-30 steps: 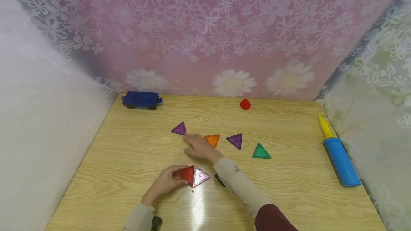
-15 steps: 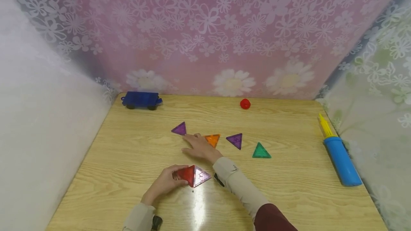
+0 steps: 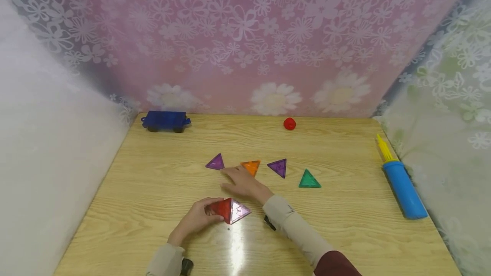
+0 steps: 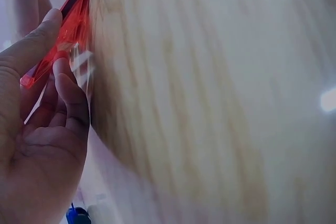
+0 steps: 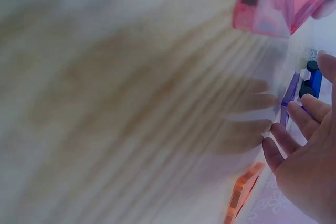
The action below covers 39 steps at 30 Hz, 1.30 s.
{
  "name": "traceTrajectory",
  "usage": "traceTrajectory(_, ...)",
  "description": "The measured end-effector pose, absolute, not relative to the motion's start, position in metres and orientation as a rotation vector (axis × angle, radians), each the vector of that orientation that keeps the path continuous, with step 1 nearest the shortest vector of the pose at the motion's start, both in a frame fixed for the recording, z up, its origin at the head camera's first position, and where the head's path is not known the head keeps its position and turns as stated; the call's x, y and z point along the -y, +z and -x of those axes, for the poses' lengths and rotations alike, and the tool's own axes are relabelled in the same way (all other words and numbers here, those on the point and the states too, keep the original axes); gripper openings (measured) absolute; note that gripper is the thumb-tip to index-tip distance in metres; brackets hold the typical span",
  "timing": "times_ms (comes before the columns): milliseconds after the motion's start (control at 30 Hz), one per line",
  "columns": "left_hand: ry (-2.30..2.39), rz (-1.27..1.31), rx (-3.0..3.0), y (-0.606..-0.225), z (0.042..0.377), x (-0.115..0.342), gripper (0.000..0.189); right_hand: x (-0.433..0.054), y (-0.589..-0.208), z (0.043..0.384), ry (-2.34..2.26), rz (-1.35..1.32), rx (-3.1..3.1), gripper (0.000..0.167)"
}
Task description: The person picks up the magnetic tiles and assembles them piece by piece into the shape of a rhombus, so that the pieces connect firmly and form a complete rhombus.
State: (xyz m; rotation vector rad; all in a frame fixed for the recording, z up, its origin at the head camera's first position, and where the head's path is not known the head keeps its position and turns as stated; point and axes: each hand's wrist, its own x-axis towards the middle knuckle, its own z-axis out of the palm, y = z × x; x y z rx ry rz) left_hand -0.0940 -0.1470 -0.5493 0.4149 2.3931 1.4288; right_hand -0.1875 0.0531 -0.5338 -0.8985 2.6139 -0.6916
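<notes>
Between thumb and fingers my left hand [image 3: 197, 218] grips a red triangle tile [image 3: 222, 210] near the front middle; in the left wrist view, the tile [image 4: 76, 22] is tilted. Against its right side lies a pale pink triangle tile [image 3: 239, 211]. My right hand [image 3: 243, 181] reaches over the table, fingers extended, palm down. Its fingertips touch or nearly touch the near corner of a purple triangle tile [image 3: 216, 162]. In the right wrist view, the spread fingers [image 5: 286, 140] hold nothing. An orange triangle tile [image 3: 251, 167] lies just beyond that hand, partly covered by it.
A second purple triangle [image 3: 278, 168] and a green triangle [image 3: 309, 179] lie right of the hands. Along the back edge are a blue wheeled toy wagon [image 3: 165, 121] and a small red round piece [image 3: 289, 123]. A blue and yellow pump [image 3: 404, 188] lies at the right edge.
The left purple triangle has slid a little toward me, with my right hand drawing back alongside it. My left hand and the red tile stay where they were. The head view has shifted slightly.
</notes>
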Motion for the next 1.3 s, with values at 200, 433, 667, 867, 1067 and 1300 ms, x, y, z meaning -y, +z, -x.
traceTrajectory(200, 1.454, -0.419, -2.392, -0.552, 0.095, 0.146, 0.052, -0.068, -0.535, 0.174, -0.752, 0.916, -2.589, 0.056)
traceTrajectory(433, 1.459, -0.422, -2.398, -0.553, 0.096, 0.147, 0.052, -0.084, -0.537, 0.16, -0.836, 0.91, -2.568, 0.055)
traceTrajectory(667, 1.468, -0.396, -2.38, -0.552, 0.098, 0.147, 0.052, -0.098, -0.536, 0.148, -0.841, 0.888, -2.549, 0.056)
traceTrajectory(867, 1.458, -0.402, -2.391, -0.553, 0.1, 0.147, 0.052, -0.109, -0.534, 0.135, -0.867, 0.847, -2.525, 0.055)
traceTrajectory(1067, 1.471, -0.384, -2.383, -0.553, 0.101, 0.147, 0.053, -0.12, -0.535, 0.124, -0.901, 0.842, -2.516, 0.054)
traceTrajectory(1300, 1.479, -0.375, -2.372, -0.552, 0.102, 0.146, 0.053, -0.131, -0.535, 0.114, -0.944, 0.825, -2.518, 0.053)
